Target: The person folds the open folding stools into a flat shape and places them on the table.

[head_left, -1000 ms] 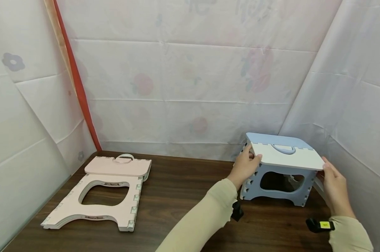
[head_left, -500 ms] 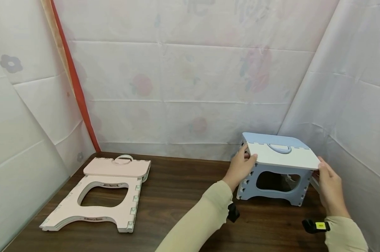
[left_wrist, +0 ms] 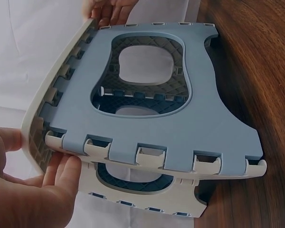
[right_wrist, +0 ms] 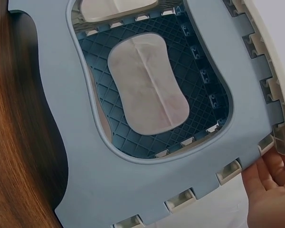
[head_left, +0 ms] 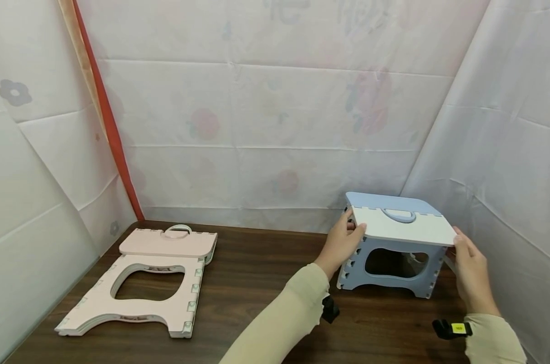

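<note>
Unfolded and upright on the dark wood table point(head_left: 256, 298) stands a blue-and-white folding stool point(head_left: 404, 228), toward the right. Its top is part blue, part white, with a blue carry handle in the middle. My left hand point(head_left: 341, 243) grips the left end of the top; in the left wrist view its thumb point(left_wrist: 8, 137) presses the white rim while other fingers curl underneath. At the opposite end my right hand point(head_left: 474, 273) holds the right corner, fingers point(right_wrist: 270, 173) tucked under the edge.
A pink folding stool point(head_left: 140, 301) lies folded flat at the left of the table, its white handle at the far end. White printed cloth point(head_left: 265, 116) hangs behind and along both sides. A red strip point(head_left: 106, 116) runs down the left corner.
The blue-and-white stool has shifted slightly left, and both hands have moved with it, keeping their hold. The view has also drifted a little; the pink stool lies as before.
</note>
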Available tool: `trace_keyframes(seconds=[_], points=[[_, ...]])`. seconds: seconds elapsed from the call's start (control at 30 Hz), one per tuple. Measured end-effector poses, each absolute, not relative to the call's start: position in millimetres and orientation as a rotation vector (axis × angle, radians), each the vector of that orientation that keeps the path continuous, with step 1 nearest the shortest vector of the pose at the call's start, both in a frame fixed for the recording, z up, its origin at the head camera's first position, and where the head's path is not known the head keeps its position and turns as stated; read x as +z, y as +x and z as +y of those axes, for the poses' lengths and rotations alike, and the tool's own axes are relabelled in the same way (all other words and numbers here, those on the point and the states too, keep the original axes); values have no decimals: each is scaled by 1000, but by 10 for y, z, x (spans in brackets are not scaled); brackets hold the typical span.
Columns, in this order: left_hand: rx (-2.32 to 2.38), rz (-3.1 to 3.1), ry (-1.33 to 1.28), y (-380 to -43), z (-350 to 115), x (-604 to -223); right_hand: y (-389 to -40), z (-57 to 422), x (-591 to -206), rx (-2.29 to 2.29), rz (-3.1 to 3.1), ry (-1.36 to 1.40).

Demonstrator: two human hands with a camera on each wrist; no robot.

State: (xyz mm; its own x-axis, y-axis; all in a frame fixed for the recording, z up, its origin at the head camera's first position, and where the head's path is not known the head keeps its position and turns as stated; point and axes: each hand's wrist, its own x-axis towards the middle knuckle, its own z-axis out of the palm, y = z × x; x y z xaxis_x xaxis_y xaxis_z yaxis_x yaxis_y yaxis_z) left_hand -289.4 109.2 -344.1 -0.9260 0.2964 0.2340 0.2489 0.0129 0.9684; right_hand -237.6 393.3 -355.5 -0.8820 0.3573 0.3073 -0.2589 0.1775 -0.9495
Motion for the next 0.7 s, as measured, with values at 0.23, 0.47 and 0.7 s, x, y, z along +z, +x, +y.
trace_keyframes(seconds=[0.23, 0.47, 0.7], points=[[2086, 2226, 618, -2881, 1026, -3421, -2381, 3896, -3567, 1680, -2044, -69], [2069, 2255, 598, -2892, 990, -3429, -2394, 3850, -3561, 1640, -2064, -61], [2056, 2257, 598, -2907, 947, -3447, -2385, 3791, -3564, 1582, -2096, -92]])
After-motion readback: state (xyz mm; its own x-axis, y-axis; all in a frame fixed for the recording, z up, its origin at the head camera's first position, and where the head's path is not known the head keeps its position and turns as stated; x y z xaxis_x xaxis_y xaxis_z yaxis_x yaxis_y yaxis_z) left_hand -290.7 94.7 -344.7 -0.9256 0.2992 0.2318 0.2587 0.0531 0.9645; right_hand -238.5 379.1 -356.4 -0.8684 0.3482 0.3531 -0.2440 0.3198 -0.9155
